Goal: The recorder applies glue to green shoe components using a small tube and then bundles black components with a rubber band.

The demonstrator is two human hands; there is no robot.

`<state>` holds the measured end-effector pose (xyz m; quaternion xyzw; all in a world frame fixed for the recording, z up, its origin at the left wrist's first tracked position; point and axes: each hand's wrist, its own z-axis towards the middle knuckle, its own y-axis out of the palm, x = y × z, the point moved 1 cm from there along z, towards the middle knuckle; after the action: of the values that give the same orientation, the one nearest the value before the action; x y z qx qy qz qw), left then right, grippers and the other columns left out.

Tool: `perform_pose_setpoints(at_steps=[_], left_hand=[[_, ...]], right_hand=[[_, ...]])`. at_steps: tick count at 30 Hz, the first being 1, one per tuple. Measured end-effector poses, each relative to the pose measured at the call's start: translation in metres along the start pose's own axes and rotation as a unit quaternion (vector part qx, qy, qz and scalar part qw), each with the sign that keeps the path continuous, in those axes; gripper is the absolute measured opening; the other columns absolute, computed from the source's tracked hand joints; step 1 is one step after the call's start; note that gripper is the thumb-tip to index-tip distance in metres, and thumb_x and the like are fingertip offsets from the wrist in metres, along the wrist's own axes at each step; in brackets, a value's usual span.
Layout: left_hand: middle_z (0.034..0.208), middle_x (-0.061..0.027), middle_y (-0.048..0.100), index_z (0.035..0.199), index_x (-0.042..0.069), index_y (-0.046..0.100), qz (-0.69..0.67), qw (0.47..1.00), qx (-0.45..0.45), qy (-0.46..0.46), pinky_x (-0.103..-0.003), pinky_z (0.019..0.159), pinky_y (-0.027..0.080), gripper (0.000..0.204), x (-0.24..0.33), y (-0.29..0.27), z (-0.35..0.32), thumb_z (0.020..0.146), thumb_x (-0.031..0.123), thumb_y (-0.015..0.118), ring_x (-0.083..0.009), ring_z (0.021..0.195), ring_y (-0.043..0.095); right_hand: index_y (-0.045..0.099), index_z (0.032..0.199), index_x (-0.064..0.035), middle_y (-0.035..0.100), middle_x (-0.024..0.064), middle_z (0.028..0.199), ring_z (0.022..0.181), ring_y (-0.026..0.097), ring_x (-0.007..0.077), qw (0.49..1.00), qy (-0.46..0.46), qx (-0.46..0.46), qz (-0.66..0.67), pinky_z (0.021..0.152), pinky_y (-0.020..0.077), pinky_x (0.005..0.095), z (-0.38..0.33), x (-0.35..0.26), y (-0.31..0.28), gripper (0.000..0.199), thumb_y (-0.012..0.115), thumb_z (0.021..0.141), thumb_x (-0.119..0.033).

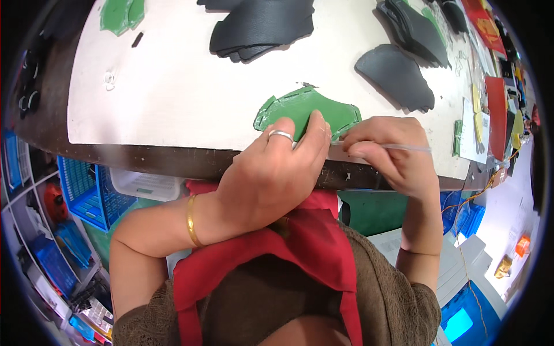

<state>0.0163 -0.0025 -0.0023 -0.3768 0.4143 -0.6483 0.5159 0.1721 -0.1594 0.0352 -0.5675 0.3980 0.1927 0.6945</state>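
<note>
A green template (pixel 297 111) with dark slots near its edges lies flat by the table's front edge. Whitish smears mark its border. My left hand (pixel 271 167), with a ring and a gold bangle, rests on the template with its fingers stretched out, pressing it down. In my right hand (pixel 398 153) a thin translucent pen-like rod (pixel 412 148) is pinched between thumb and fingers. Its tip is at the template's lower right edge, close to my left fingertips. Whatever lies beneath the template is hidden.
Black leather-like pieces lie stacked at the back (pixel 262 29) and right (pixel 412 32), with another black piece (pixel 397 78) nearer. More green templates (pixel 122 14) lie far left. A blue basket (pixel 86 193) and a white basket (pixel 147 183) stand below the white tabletop (pixel 156 98).
</note>
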Motion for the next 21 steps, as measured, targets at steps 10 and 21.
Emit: perform_pose_setpoints(at_steps=[10, 21], left_hand=[[0.119, -0.008, 0.07, 0.12, 0.01, 0.075, 0.027, 0.999, -0.023, -0.01, -0.026, 0.057, 0.051, 0.04, 0.002, -0.005, 0.012, 0.083, 0.011, 0.059, -0.0229, 0.072, 0.054], [0.108, -0.0045, 0.072, 0.115, 0.012, 0.076, 0.035, 0.999, 0.017, 0.015, -0.026, 0.054, 0.049, 0.037, -0.004, -0.003, 0.006, 0.079, 0.014, 0.068, -0.0197, 0.068, 0.055]], right_hand=[[0.06, 0.09, -0.0067, 0.065, 0.0096, 0.075, 0.065, 0.065, 0.0322, 0.975, -0.04, 0.073, -0.208, 0.055, 0.0475, 0.0399, 0.005, 0.009, -0.018, 0.017, 0.075, 0.092, -0.014], [0.064, 0.097, -0.0054, 0.066, 0.0122, 0.075, 0.072, 0.066, 0.0357, 0.976, -0.064, 0.133, -0.16, 0.065, 0.0509, 0.0444, 0.035, 0.007, -0.004, 0.018, 0.064, 0.099, -0.023]])
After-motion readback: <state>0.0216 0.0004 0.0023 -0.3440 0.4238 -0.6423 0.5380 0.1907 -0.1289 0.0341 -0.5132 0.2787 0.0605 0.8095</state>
